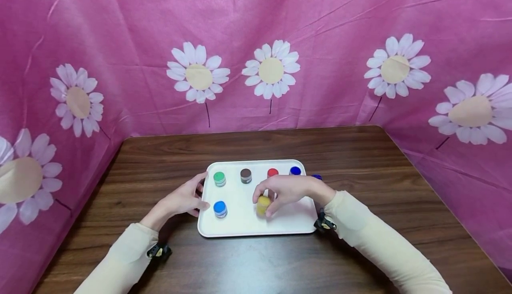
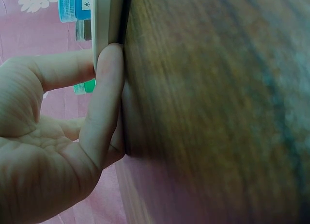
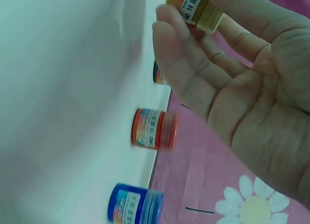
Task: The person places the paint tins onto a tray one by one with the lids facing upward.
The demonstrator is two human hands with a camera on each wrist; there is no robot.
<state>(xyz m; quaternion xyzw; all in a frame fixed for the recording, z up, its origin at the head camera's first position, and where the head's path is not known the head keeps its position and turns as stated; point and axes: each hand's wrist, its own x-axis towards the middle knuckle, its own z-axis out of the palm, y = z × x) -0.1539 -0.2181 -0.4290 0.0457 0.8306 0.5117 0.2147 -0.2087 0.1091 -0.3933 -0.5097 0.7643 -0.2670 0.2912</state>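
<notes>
In the head view a white tray [image 1: 244, 227] lies on the table with small paint jars on it. My right hand [image 1: 286, 189] pinches a yellow paint jar [image 1: 263, 205] between thumb and fingers, over the tray's front middle; the right wrist view shows the labelled jar [image 3: 196, 10] at the fingertips. My left hand [image 1: 186, 198] holds the tray's left edge, its fingers [image 2: 109, 69] against the rim in the left wrist view. Near that hand stand a green jar [image 1: 219, 179] and a light blue jar [image 1: 220, 209].
Along the tray's back are a brown jar [image 1: 246, 176], a red jar [image 1: 272, 172] and a dark blue jar [image 1: 295, 171]. Another dark blue jar [image 1: 316, 176] shows beyond the tray's right edge, partly hidden by the right wrist. Pink flowered cloth [image 1: 320, 107] surrounds the wooden table [image 1: 168, 152].
</notes>
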